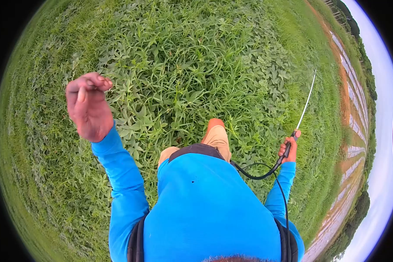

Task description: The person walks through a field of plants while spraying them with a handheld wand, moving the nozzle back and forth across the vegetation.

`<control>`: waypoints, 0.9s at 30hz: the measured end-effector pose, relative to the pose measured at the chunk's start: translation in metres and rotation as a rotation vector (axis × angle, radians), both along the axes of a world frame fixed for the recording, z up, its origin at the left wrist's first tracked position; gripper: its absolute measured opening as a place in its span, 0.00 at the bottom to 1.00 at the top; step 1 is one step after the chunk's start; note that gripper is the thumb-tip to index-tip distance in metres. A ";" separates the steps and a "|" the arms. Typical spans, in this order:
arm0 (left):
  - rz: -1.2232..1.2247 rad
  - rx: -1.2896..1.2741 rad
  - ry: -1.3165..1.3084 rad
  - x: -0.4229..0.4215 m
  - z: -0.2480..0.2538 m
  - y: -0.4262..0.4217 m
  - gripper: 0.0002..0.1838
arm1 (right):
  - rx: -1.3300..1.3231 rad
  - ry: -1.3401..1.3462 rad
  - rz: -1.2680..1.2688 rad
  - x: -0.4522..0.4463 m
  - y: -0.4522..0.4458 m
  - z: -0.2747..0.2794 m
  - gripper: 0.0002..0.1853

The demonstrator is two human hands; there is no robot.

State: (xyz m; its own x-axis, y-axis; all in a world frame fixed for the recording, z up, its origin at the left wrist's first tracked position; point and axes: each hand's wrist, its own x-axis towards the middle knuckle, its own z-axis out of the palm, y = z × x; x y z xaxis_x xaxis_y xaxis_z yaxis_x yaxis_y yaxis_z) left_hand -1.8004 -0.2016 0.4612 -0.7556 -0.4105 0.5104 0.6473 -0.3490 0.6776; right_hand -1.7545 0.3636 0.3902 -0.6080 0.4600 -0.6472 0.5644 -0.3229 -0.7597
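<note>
My right hand (289, 149) is closed around the black handle of a sprayer wand (307, 103). Its thin metal tube points up and to the right, over the grass. A faint mist shows near the tip. From the handle's lower end a black hose (256, 177) curves back beside my waist. On the other side, my left hand (89, 107) is raised above the plants, palm showing, fingers loosely bent and the thumb apart. Nothing lies in it, and it touches nothing.
Dense green weeds and leafy vines (179, 74) cover the ground around my legs. One brown boot (215, 123) shows ahead of my body. Dark straps (137, 238) run over my shoulders. At the right are bare soil and pale strips (353, 102), with trees beyond.
</note>
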 end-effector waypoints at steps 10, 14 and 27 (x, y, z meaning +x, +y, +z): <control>0.333 -0.894 0.931 0.055 0.154 0.020 0.23 | -0.007 0.093 -0.087 -0.033 0.004 -0.007 0.13; 0.200 -0.810 0.866 0.028 0.151 0.016 0.20 | -0.206 0.065 0.030 -0.065 -0.016 -0.018 0.10; 0.395 -0.655 0.021 -0.226 0.035 0.032 0.26 | -1.288 -0.268 0.659 -0.291 -0.150 -0.082 0.08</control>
